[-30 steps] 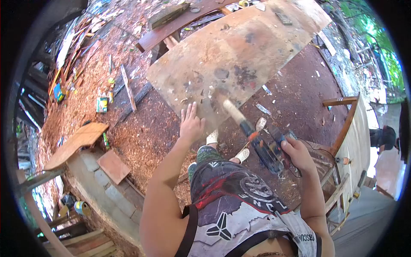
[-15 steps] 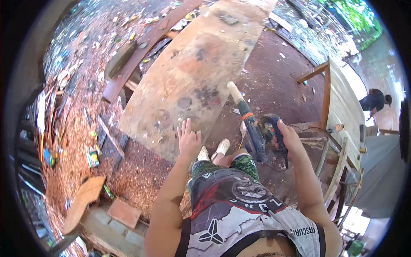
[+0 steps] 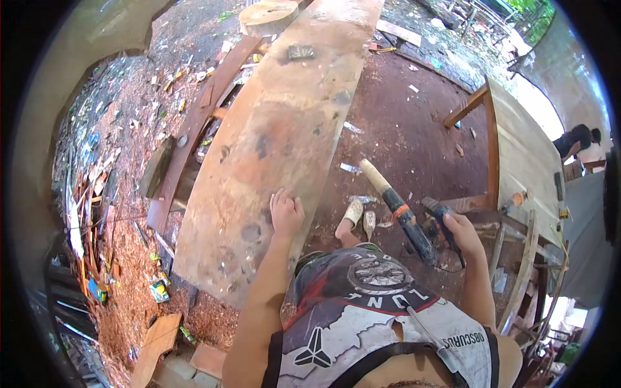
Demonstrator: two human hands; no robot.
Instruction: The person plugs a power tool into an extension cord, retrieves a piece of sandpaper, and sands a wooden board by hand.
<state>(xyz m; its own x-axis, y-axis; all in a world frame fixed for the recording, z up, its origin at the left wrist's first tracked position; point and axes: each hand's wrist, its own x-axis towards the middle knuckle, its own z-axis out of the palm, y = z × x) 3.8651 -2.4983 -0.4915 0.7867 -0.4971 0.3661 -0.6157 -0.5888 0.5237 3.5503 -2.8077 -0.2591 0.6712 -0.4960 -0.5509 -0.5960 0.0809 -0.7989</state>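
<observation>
My left hand (image 3: 286, 212) rests on the long stained plywood board (image 3: 291, 136), its fingers slightly bent and nothing visible in its grip. My right hand (image 3: 462, 234) is wrapped round the handle of a dark power tool (image 3: 411, 226), which has an orange band and a pale cylindrical end pointing up and left. The tool is held in the air to the right of the board, above the dark ground. Part of its grip is hidden by my fingers.
At the right stands a wooden table (image 3: 527, 155) with an orange-tipped item (image 3: 515, 199) on it. A person (image 3: 576, 142) is beyond it. A reddish plank (image 3: 200, 129) and a log slice (image 3: 268, 17) lie beside the board. Wood shavings (image 3: 139, 258) cover the left ground.
The view has turned and shifted along the board. My left hand has moved further up the board, its fingers more bent. My right hand has kept hold of the tool, which remains beside the board.
</observation>
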